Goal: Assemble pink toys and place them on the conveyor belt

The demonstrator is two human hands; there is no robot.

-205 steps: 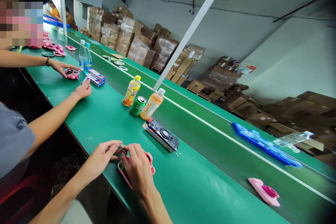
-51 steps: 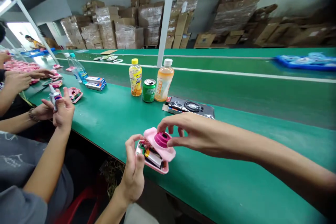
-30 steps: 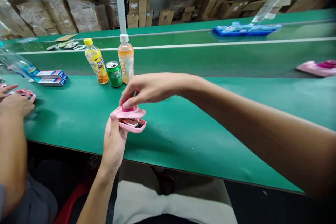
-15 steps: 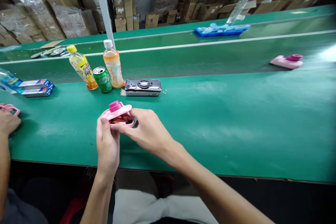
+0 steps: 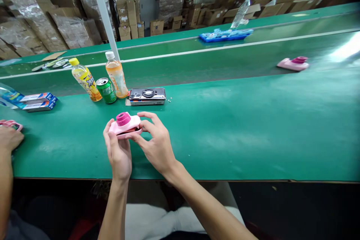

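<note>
L hand (image 5: 120,159) & R hand (image 5: 158,144) both gripping pink camera-shaped case (image 5: 129,122), w/ gap betw. its halves & some innards showing. Case is over green surface (image 5: 239,127), nr side of black phone-like item (image 5: 158,92) on small box (image 5: 149,102).

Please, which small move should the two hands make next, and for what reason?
Probably a gentle squeeze of the pink cover onto the lower shell: a dark gap shows between them on the near side, and the left hand and right hand both hold the pair by its ends.
</note>
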